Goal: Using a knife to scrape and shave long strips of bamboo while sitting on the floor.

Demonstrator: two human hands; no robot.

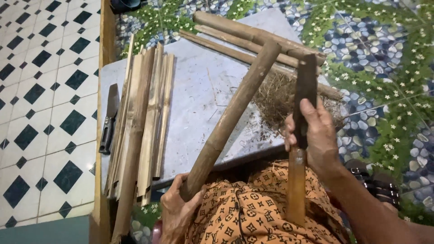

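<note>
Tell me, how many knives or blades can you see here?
2. One knife lies at the board's left edge beside the split bamboo strips. The other, a cleaver, is in the right hand. More may hide under the strips.

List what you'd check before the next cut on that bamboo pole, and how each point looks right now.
1. Left hand grips the bamboo pole's lower end: ok.
2. Right hand closed around the chopping knife: ok.
3. Blade meets the pole's top end: cannot tell, they are close there.
4. Left hand far from the blade: ok.
5. Split strips lie aside on the grey board: ok.
6. Spare knife beyond the strips: ok.
</note>
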